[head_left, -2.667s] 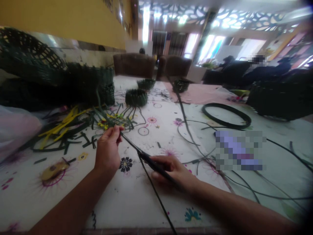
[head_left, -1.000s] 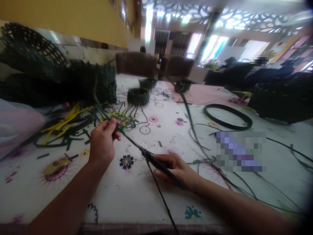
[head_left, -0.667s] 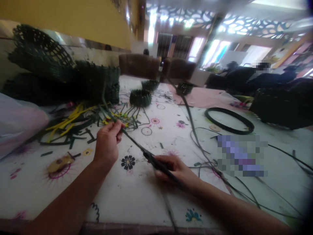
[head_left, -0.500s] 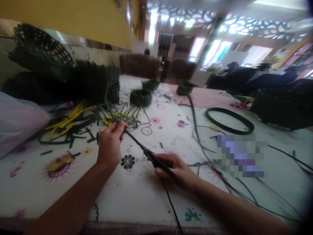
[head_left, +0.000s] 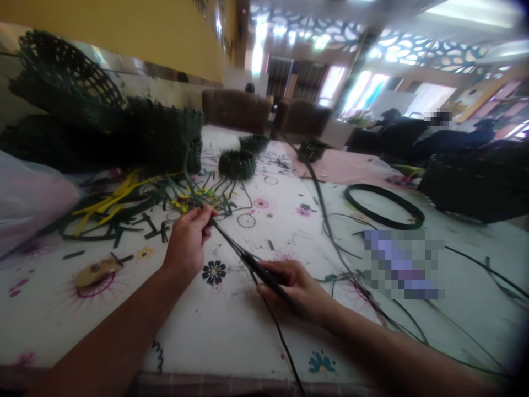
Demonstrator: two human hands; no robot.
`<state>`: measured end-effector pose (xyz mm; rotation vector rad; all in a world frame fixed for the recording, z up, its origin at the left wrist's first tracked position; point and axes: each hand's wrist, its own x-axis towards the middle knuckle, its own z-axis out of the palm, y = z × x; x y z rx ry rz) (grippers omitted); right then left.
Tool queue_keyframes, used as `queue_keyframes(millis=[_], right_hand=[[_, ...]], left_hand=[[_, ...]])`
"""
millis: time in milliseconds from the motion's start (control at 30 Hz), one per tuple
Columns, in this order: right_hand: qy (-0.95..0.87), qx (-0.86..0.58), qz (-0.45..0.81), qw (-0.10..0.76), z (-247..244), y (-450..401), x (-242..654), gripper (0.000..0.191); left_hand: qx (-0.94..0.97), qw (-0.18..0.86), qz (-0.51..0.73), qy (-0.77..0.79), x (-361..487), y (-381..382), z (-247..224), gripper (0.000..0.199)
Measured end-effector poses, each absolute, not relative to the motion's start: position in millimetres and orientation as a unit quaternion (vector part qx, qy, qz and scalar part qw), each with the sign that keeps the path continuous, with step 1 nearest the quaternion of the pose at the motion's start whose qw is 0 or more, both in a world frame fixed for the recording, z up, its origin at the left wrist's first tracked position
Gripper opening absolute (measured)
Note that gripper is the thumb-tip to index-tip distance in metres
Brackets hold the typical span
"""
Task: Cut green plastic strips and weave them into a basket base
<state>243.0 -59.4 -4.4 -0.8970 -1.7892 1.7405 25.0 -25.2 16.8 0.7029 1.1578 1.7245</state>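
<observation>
My left hand (head_left: 188,237) pinches a dark green strip (head_left: 223,234) between thumb and fingers, left of the middle of the view. From there the strip slants down to the right, where it looks split into thin strands. My right hand (head_left: 293,286) is wrapped round a long, slim dark tool (head_left: 268,275), whose tip touches the strip. What kind of tool it is, I cannot tell. A thin dark strand (head_left: 285,342) hangs from below the tool toward the table's front edge.
Green and yellow strips (head_left: 111,201) lie at the left beside a wooden tool (head_left: 97,273). Large woven baskets (head_left: 161,132) stand behind them. A small woven basket (head_left: 237,164) is farther back. A coiled ring (head_left: 384,206) and loose strands lie right. People sit in the background.
The strands between my hands have spread farther apart near the tool's tip. The long strip beyond my left hand has swung slightly left. Both hands keep their holds.
</observation>
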Motion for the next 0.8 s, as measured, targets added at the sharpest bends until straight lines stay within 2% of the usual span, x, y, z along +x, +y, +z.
queue_keyframes(millis=[133,233,433,567,800], right_hand=[[-0.694,-0.367,0.568,0.248,-7.0,-59.5,242.4,0.024],[-0.687,-0.382,0.565,0.249,-9.0,-59.7,240.7,0.031],[-0.615,-0.361,0.647,0.269,-9.8,-57.1,238.0,0.044],[-0.586,-0.36,0.68,0.255,-5.4,-54.0,236.9,0.043],[-0.624,-0.332,0.666,0.239,-5.0,-50.3,234.7,0.038]], left_hand=[[0.339,0.383,0.723,0.463,15.1,-20.1,17.0,0.022],[0.359,0.34,0.735,0.464,5.7,-16.4,16.3,0.02],[0.33,0.388,0.73,0.456,10.3,-18.6,17.4,0.017],[0.308,0.415,0.726,0.454,15.0,-21.3,21.4,0.017],[0.291,0.433,0.729,0.443,11.2,-22.4,23.7,0.018]])
